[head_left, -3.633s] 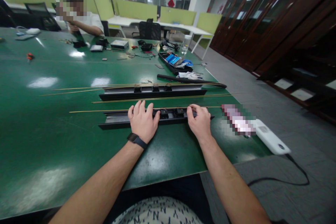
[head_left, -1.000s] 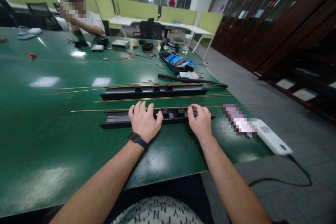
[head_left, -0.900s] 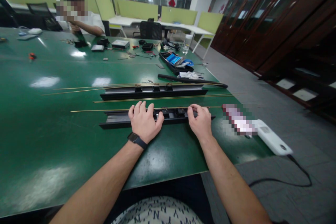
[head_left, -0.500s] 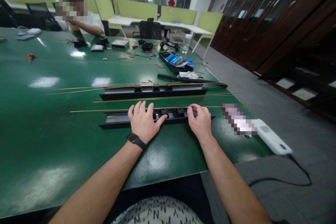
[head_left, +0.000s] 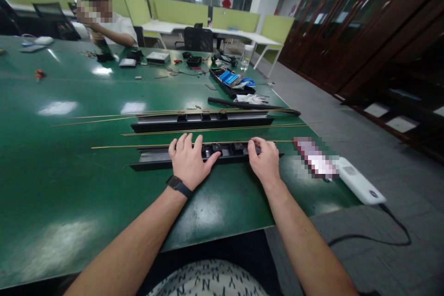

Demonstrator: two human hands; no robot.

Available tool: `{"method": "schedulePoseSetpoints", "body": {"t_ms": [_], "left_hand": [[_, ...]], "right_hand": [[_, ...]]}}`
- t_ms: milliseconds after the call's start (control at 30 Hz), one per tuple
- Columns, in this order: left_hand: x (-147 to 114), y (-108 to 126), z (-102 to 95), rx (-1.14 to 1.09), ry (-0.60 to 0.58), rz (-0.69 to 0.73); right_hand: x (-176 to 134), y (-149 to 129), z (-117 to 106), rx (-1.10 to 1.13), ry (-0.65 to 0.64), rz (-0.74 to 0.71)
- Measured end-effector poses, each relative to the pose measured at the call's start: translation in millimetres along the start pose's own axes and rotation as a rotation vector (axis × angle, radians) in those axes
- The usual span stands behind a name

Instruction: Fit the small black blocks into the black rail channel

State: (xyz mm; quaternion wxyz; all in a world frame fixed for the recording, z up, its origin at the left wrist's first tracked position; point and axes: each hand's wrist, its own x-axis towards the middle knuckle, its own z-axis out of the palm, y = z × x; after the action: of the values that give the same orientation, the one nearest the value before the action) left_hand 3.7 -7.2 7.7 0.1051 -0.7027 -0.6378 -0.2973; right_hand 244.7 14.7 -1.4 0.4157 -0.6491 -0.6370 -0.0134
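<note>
A long black channel-shaped rail (head_left: 152, 165) lies across the green table in front of me, with small black blocks (head_left: 217, 149) set inside it. My left hand (head_left: 189, 159) rests over the rail's left half, fingers spread and thumb stretched toward a block. Along the rail's far edge runs a thin brass-coloured rod (head_left: 121, 147), reaching out past both its ends. At the rail's right part, my right hand (head_left: 264, 157) is pinched on this rod with curled fingers; the fingertips partly hide the contact.
Behind lies a second black rail (head_left: 201, 125) with more thin rods. A black tray (head_left: 227, 89) of blue items, white gloves (head_left: 251, 99) and a black bar (head_left: 222, 101) are farther back. At right are a blurred phone (head_left: 315, 157) and a white device (head_left: 360, 180). Another person (head_left: 118, 30) sits opposite.
The thin rod's left end has shifted very slightly to the left. Both hands keep nearly the same place and pose.
</note>
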Motion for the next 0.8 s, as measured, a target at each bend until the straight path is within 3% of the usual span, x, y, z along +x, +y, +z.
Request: {"method": "schedulePoseSetpoints", "body": {"t_ms": [467,800], "left_hand": [[0.9,0.0,-1.5,-0.012,0.001,0.015],[1.2,-0.7,-0.9,-0.002,-0.007,0.022]], "right_hand": [[-2.2,-1.7,2.2,0.036,-0.007,-0.103],[0.8,2.7,1.7,0.004,0.04,0.021]]}}
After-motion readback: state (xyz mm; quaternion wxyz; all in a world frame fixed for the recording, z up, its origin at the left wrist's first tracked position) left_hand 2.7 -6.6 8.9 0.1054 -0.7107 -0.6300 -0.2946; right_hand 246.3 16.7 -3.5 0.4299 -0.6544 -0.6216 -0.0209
